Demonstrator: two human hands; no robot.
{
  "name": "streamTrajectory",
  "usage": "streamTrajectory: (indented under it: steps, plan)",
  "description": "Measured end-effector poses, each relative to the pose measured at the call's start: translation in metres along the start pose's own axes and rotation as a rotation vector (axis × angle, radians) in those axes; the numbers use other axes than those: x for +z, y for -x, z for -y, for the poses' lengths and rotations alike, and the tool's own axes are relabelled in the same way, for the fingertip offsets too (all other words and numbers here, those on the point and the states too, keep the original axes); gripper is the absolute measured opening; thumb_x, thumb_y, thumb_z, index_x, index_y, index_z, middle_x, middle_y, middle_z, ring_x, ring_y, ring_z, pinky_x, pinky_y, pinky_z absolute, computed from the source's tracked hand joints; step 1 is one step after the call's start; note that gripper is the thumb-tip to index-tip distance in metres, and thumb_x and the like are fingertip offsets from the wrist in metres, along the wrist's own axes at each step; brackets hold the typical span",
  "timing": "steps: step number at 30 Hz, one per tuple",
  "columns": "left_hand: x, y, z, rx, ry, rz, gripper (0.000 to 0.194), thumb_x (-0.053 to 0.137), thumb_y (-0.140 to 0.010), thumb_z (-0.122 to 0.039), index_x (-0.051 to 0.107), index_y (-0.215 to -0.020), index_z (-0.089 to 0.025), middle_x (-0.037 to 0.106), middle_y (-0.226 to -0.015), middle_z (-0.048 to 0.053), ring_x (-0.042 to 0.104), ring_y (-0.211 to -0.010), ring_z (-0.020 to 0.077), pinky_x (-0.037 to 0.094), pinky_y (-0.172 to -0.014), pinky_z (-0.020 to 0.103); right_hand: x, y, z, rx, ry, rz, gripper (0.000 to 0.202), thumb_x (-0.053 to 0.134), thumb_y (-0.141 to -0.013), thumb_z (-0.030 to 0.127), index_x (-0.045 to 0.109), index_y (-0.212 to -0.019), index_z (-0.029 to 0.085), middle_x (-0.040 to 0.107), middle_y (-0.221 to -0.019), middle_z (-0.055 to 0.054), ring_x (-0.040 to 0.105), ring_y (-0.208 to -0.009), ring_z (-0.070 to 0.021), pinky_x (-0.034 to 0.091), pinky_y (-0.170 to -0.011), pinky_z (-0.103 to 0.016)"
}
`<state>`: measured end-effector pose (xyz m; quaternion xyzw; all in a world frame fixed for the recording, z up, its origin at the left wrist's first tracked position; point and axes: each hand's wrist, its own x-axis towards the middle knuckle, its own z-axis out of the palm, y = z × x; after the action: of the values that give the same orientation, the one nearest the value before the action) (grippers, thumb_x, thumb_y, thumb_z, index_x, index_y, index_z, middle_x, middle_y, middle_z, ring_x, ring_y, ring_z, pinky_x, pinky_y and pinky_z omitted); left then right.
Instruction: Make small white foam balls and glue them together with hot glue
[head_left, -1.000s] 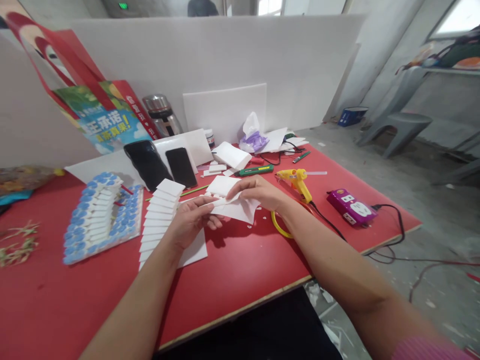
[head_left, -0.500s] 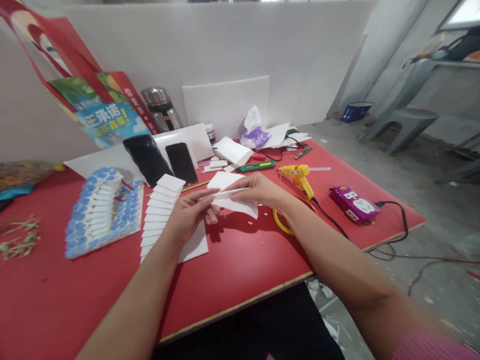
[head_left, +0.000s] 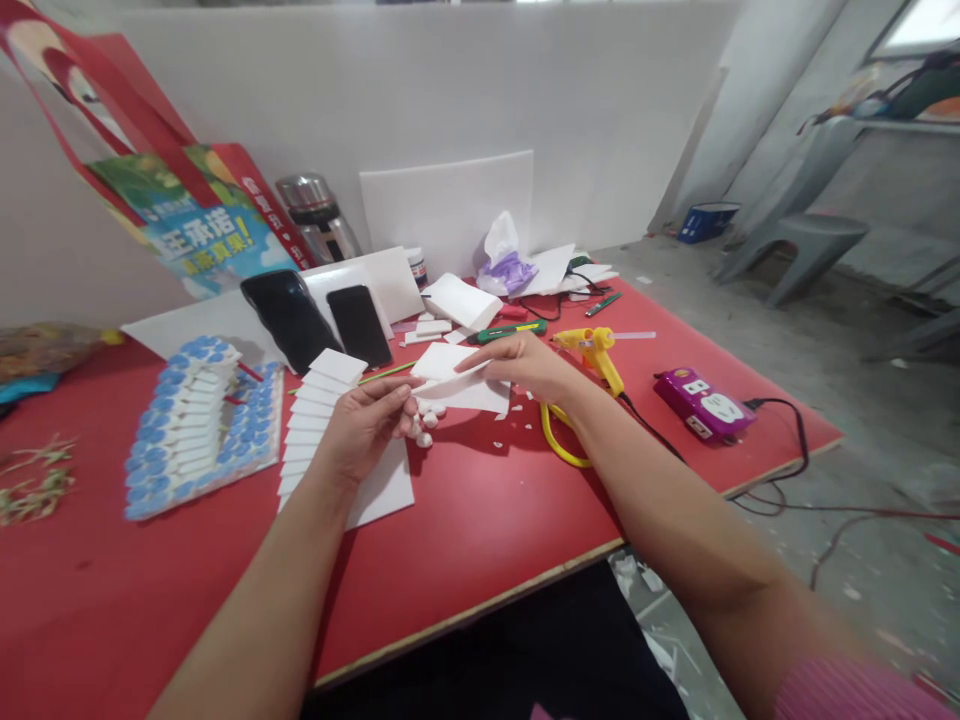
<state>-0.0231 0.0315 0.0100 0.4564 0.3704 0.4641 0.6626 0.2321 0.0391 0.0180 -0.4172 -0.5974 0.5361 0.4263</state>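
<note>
one white panel (head_left: 600,110) spans the back, and one red table (head_left: 480,570) spreads below it, cut off at the left edge. one grey chair (head_left: 817,235) stands on the floor at the right. one shopping bag (head_left: 214,240) leans at the back left, its red handle cut off at the top corner. two bare forearms reach in; the left is cut off at the bottom, the right ends in a pink sleeve (head_left: 832,690). one model (head_left: 206,420) carries blue discs, too small and crowded to count. beside it lies one fan of white strips (head_left: 309,422), roughly ten showing, the lowest hidden behind the left forearm.

the left hand (head_left: 367,425) pinches the left end of one white sheet (head_left: 476,390) between thumb and fingers; the right hand (head_left: 525,368) pinches its upper right edge, covering part of it. the sheet is held between the hands, above the table; it may be folded, but the view is too poor to be sure.

two black phones (head_left: 360,328) are propped at the back. one purple socket block (head_left: 705,405) and one yellow glue gun (head_left: 596,355) sit to the right; the forearm partly hides one yellow ring (head_left: 559,445). at least four white bits (head_left: 424,438) lie near the left fingertips.
</note>
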Motion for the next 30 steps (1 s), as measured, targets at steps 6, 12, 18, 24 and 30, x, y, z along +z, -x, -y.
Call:
streamTrajectory:
  steps: [6,12,18,24,30]
  plan:
    - [-0.003,0.003,-0.007,0.039,-0.078,-0.022,0.016,0.086,-0.072,-0.018,0.085,-0.087,-0.014,0.063,-0.052,0.0,0.049,-0.038,0.0054,0.041,-0.041,0.016,-0.013,-0.006,-0.004,-0.111,-0.206,-0.341,0.027,0.064,-0.074,0.03,0.08,-0.089,0.014,0.068,-0.055,-0.001,0.05,-0.039,-0.0092,0.035,-0.04,-0.024]
    - [0.0,0.007,-0.002,-0.066,-0.105,0.117,0.018,0.088,-0.073,-0.025,0.083,-0.087,-0.014,0.063,-0.051,0.001,0.049,-0.037,0.0065,0.037,-0.038,0.016,0.009,-0.006,-0.005,0.004,-0.303,-0.114,0.045,0.082,-0.079,0.056,0.077,-0.096,0.015,0.08,-0.086,-0.01,0.075,-0.074,-0.0186,0.06,-0.068,-0.029]
    - [-0.002,0.005,0.006,-0.043,-0.157,0.162,0.021,0.089,-0.078,-0.031,0.082,-0.09,-0.016,0.066,-0.056,0.001,0.052,-0.041,0.0075,0.038,-0.039,0.016,0.039,0.005,-0.003,0.069,-0.121,0.359,0.03,0.084,-0.084,0.046,0.077,-0.092,0.018,0.079,-0.086,-0.005,0.073,-0.079,-0.0166,0.057,-0.07,-0.027]
    - [0.003,0.003,0.01,0.024,-0.319,0.104,0.033,0.09,-0.079,-0.036,0.078,-0.102,-0.015,0.074,-0.071,0.004,0.065,-0.054,0.0125,0.053,-0.052,0.022,0.035,0.0,-0.006,0.122,-0.004,0.322,0.015,0.079,-0.084,0.028,0.071,-0.078,0.016,0.068,-0.062,0.002,0.059,-0.053,-0.0101,0.046,-0.055,-0.023]
    - [0.002,0.002,0.012,0.009,-0.35,0.044,0.039,0.093,-0.074,-0.036,0.076,-0.102,-0.015,0.077,-0.076,0.008,0.075,-0.067,0.0216,0.059,-0.057,0.029,0.032,-0.002,-0.006,0.082,0.076,0.267,0.024,0.08,-0.084,0.035,0.069,-0.073,0.017,0.062,-0.058,0.003,0.051,-0.054,-0.009,0.036,-0.053,-0.023]
